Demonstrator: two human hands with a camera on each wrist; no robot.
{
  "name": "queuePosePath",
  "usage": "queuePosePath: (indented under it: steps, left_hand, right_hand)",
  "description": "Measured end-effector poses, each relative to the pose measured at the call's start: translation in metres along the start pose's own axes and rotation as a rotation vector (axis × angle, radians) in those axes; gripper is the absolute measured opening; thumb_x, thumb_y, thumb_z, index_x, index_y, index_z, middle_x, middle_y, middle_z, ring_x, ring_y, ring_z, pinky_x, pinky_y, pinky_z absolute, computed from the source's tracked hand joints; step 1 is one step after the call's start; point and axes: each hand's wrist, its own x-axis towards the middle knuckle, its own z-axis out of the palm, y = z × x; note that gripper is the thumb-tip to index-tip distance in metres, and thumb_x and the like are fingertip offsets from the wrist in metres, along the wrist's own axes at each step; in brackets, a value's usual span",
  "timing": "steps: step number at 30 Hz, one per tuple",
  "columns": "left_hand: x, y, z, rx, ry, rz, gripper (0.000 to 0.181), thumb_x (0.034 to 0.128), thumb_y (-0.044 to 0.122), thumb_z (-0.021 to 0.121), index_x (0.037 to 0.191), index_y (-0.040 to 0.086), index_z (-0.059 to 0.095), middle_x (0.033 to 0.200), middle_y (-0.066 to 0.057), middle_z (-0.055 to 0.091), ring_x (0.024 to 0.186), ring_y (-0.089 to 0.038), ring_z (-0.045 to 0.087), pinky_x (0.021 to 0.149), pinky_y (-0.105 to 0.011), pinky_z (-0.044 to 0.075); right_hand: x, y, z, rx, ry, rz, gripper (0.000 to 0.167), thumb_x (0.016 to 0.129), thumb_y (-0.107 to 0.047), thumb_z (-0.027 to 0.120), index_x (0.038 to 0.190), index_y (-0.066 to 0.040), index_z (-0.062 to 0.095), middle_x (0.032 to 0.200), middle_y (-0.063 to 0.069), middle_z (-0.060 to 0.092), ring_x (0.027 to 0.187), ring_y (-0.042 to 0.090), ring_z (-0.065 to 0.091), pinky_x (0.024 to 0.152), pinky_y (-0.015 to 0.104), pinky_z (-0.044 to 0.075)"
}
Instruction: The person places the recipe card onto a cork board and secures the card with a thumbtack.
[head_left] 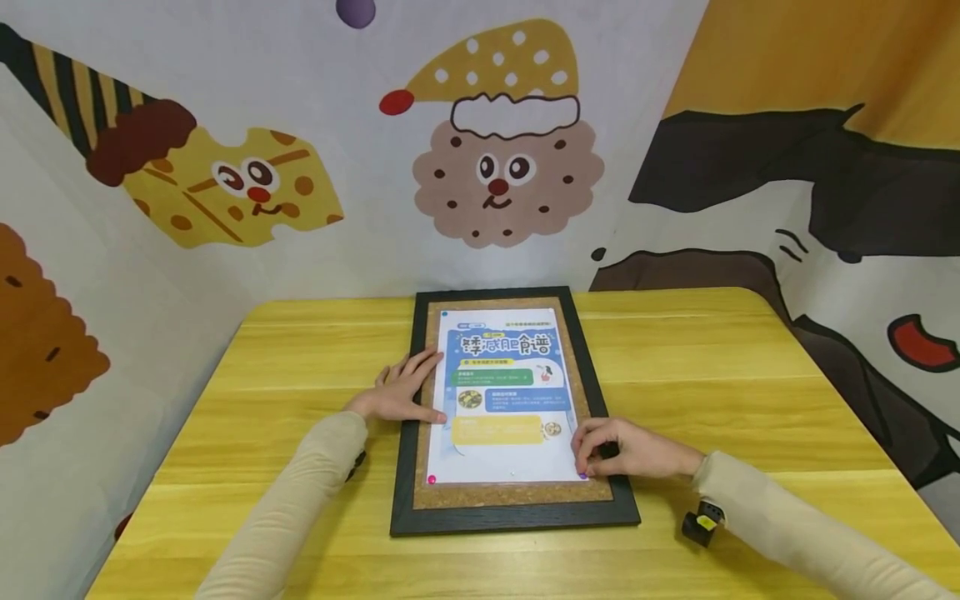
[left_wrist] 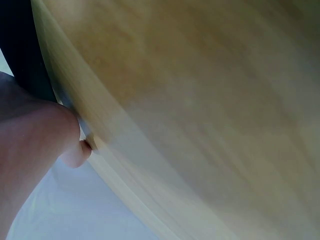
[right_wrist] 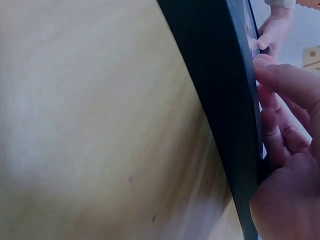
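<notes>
A printed sheet (head_left: pixel 487 462) with blue, green and yellow blocks lies on a black-framed cork board (head_left: pixel 517 497). My left hand (head_left: pixel 397 396) rests across the board's left side, fingers spread, thumb touching the sheet's left edge. At the lower right corner, my right hand (head_left: pixel 626 450) pinches a purple pushpin (head_left: pixel 583 476) between thumb and finger, its other fingers bent. The right wrist view shows these fingertips (right_wrist: pixel 262 64) close against the board's face. A pink pushpin (head_left: pixel 431 479) sits at the lower left corner, a blue one (head_left: pixel 445 314) at the upper left.
The board lies on a yellow wood-grain table (head_left: pixel 315 350), its far end near the wall. A cloth wall (head_left: pixel 360 250) printed with cartoon food surrounds the table's back and sides. A small black device (head_left: pixel 701 525) hangs at the right wrist.
</notes>
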Motion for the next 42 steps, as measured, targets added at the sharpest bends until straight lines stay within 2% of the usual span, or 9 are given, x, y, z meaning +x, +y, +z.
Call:
queuePosePath:
  steps: [5, 11, 25, 30, 35, 38, 42]
  left_hand:
    - [0.001, 0.000, 0.000, -0.002, 0.002, 0.005, 0.107, 0.0812, 0.055, 0.070, 0.157, 0.013, 0.007, 0.161, -0.009, -0.004, 0.139, -0.051, 0.003, 0.103, -0.070, 0.002]
    - [0.002, -0.003, 0.001, 0.007, -0.004, -0.001, 0.108, 0.0810, 0.058, 0.069, 0.157, 0.015, 0.006, 0.161, -0.008, -0.005, 0.140, -0.049, 0.003, 0.104, -0.070, 0.002]
    - [-0.002, -0.004, -0.001, -0.008, 0.011, -0.027, 0.107, 0.0808, 0.055, 0.070, 0.157, 0.015, 0.007, 0.161, -0.008, -0.004, 0.141, -0.049, 0.000, 0.105, -0.069, 0.002]
    - [0.001, -0.008, 0.000, -0.008, 0.038, -0.005, 0.109, 0.0802, 0.057, 0.069, 0.157, 0.012, 0.006, 0.161, -0.009, -0.004, 0.140, -0.050, 0.000, 0.104, -0.069, 0.000]
    - [0.000, -0.004, -0.001, -0.005, 0.053, 0.010, 0.106, 0.0820, 0.054, 0.069, 0.156, 0.008, 0.009, 0.161, -0.012, -0.002, 0.139, -0.052, 0.001, 0.104, -0.070, -0.001]
    - [0.000, 0.000, -0.004, 0.011, 0.045, 0.003, 0.103, 0.0834, 0.051, 0.069, 0.156, 0.008, 0.011, 0.161, -0.013, 0.000, 0.139, -0.052, 0.001, 0.104, -0.070, 0.000]
    - [0.001, 0.004, -0.005, 0.035, 0.037, -0.006, 0.100, 0.0848, 0.050, 0.069, 0.156, 0.008, 0.013, 0.161, -0.014, 0.002, 0.139, -0.052, 0.002, 0.104, -0.070, 0.001]
  right_hand:
    - [0.000, -0.001, 0.000, -0.046, 0.024, 0.024, 0.005, 0.088, -0.017, 0.072, 0.090, -0.019, 0.077, 0.103, 0.004, 0.056, 0.092, 0.015, 0.051, 0.079, 0.027, 0.049]
    - [0.003, -0.008, -0.001, -0.064, 0.032, 0.030, 0.006, 0.085, -0.014, 0.076, 0.089, -0.017, 0.079, 0.102, 0.010, 0.051, 0.092, 0.018, 0.045, 0.076, 0.028, 0.045]
    - [0.009, -0.009, -0.005, -0.082, 0.014, 0.024, 0.007, 0.085, -0.017, 0.076, 0.090, -0.016, 0.080, 0.105, 0.008, 0.054, 0.094, 0.019, 0.047, 0.080, 0.026, 0.045]
    - [0.007, -0.009, -0.011, -0.083, 0.003, 0.003, 0.010, 0.087, -0.018, 0.073, 0.094, -0.015, 0.080, 0.108, 0.008, 0.055, 0.094, 0.019, 0.050, 0.081, 0.027, 0.047]
    - [0.002, -0.007, -0.022, -0.193, 0.071, -0.014, 0.015, 0.092, -0.014, 0.068, 0.103, -0.014, 0.077, 0.107, 0.004, 0.059, 0.097, 0.017, 0.052, 0.084, 0.031, 0.047]
    - [-0.003, -0.005, -0.033, -0.310, 0.147, 0.029, 0.018, 0.092, -0.014, 0.068, 0.108, -0.013, 0.075, 0.110, 0.003, 0.059, 0.100, 0.018, 0.051, 0.086, 0.037, 0.046]
    - [-0.009, -0.005, -0.050, -0.413, 0.211, 0.100, 0.024, 0.092, -0.013, 0.068, 0.116, -0.008, 0.071, 0.118, 0.011, 0.058, 0.108, 0.026, 0.050, 0.089, 0.050, 0.043]
